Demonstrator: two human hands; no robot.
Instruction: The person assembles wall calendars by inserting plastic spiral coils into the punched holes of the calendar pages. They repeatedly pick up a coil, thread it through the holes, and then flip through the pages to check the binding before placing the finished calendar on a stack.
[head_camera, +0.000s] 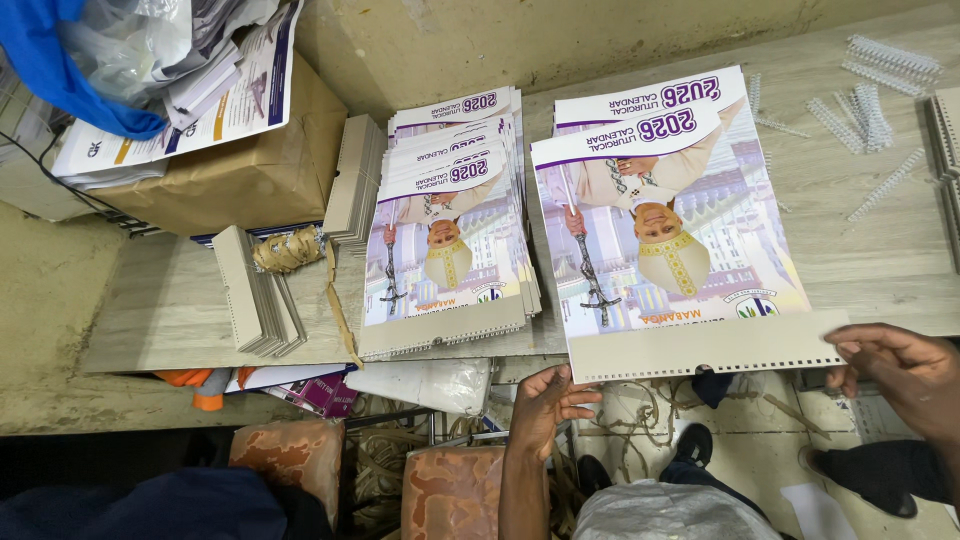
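My left hand (545, 402) grips the near left corner of a punched calendar set (690, 250), a printed cover sheet on a grey backing card. My right hand (900, 365) pinches its near right corner by the row of punched holes. The set hangs over the near edge of the table (880, 250) and lies on top of two more calendars. To the left lies a fanned stack of the same calendars (455, 220).
Grey backing cards (255, 295) lie at the left, with more stacked upright (355, 180). White plastic binding combs (865, 105) are scattered at the back right. A brown wrapped parcel (250, 160) carries papers and a blue bag. Shoes and twine are on the floor below.
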